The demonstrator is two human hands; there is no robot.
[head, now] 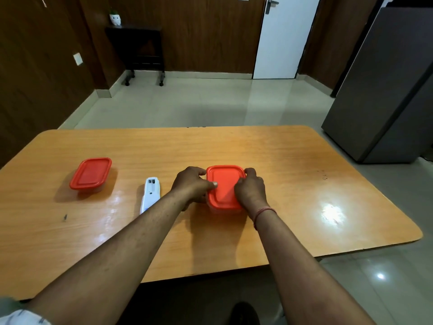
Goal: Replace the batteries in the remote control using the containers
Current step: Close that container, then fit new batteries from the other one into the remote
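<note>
A clear container with a red lid [223,186] stands at the middle of the wooden table [293,165]. My left hand [191,185] grips its left side, thumb on the lid. My right hand [250,188] presses on the lid's right edge, fingers curled over the far corner. A white remote control [150,194] lies face down just left of my left hand, its battery compartment open at the far end. A second red-lidded container [91,174] sits closed at the left of the table. What the containers hold is hidden.
A small dark mark [65,217] lies on the table near the left front. A grey refrigerator [384,90] stands beyond the table's right end. A dark side table on wheels [140,50] and a white door [283,38] are at the far wall.
</note>
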